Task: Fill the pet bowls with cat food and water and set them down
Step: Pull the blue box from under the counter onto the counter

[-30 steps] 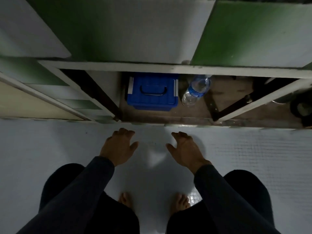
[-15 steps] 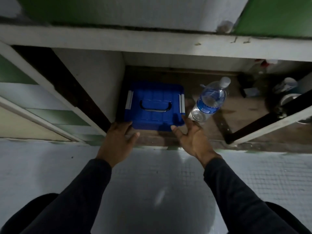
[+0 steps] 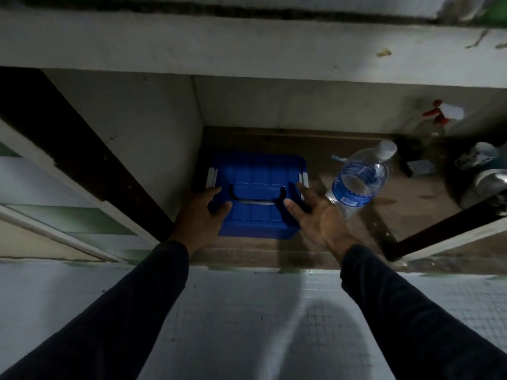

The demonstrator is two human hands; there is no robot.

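Low cabinet: both hands' spread fingers flank blue box beside bottle.

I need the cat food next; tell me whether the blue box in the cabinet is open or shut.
Shut. The blue box has its lid on, handle lying flat on top, pale latches at both ends. Whether the latches are fastened, cannot tell.

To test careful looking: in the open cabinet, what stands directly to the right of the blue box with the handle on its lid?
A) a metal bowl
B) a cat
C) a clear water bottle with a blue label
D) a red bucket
C: the water bottle stands just right of the blue box, near the right hand.
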